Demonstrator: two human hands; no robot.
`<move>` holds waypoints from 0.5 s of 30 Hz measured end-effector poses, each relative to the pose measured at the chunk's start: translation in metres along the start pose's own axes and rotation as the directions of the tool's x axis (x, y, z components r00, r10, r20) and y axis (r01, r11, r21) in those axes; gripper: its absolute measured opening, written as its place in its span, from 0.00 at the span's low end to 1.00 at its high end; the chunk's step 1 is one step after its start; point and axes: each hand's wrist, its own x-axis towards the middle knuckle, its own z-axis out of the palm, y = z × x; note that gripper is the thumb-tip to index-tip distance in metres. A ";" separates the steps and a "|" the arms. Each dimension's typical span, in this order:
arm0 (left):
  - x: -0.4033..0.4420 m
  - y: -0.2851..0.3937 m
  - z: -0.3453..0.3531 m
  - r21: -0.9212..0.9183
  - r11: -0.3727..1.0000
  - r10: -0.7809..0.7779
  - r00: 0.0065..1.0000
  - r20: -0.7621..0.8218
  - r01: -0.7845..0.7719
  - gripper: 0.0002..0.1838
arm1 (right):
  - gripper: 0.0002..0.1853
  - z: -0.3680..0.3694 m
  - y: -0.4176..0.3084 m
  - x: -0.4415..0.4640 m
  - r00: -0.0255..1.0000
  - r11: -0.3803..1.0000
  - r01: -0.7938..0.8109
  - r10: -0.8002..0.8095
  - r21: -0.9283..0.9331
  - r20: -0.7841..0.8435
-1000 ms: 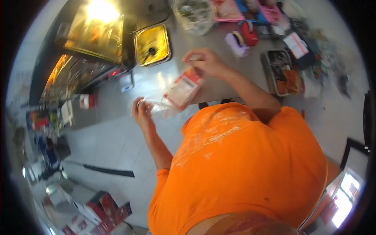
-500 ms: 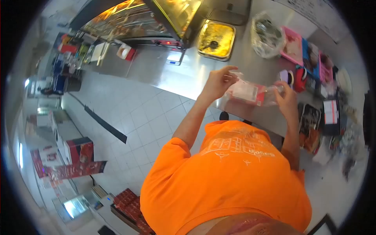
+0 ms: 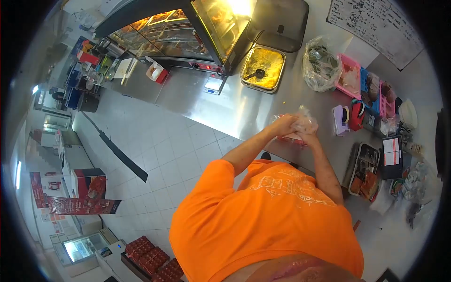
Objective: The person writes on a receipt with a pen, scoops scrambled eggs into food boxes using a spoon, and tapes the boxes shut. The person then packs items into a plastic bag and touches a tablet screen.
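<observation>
At the steel counter's front edge, my two hands are close together over a clear plastic bag (image 3: 306, 121). My left hand (image 3: 283, 125) is closed with its fingers on the gathered bag. From the right, my right hand (image 3: 308, 137) grips the bag's lower side, its fingers partly hidden by the plastic. Under the hands shows a red and white package (image 3: 292, 139), mostly covered, which seems to be inside the bag or just beneath it.
Beyond the hands, a metal pan of yellow food (image 3: 264, 66) holds a black ladle (image 3: 256, 74). A small scale (image 3: 213, 83) lies near the heated display case (image 3: 157, 35). To the right are a bag of green leaves (image 3: 322, 66), a pink basket (image 3: 348, 89) and a tape dispenser (image 3: 357, 115).
My hands have come together from wide apart. The bag, stretched flat between them before, is now bunched up at the hands. The camera view has shifted slightly.
</observation>
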 end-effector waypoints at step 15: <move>0.033 -0.122 0.136 0.336 0.879 0.229 0.918 0.324 -0.338 0.33 | 0.17 0.017 -0.064 -0.037 0.878 0.915 -0.160 0.303 0.370 -0.370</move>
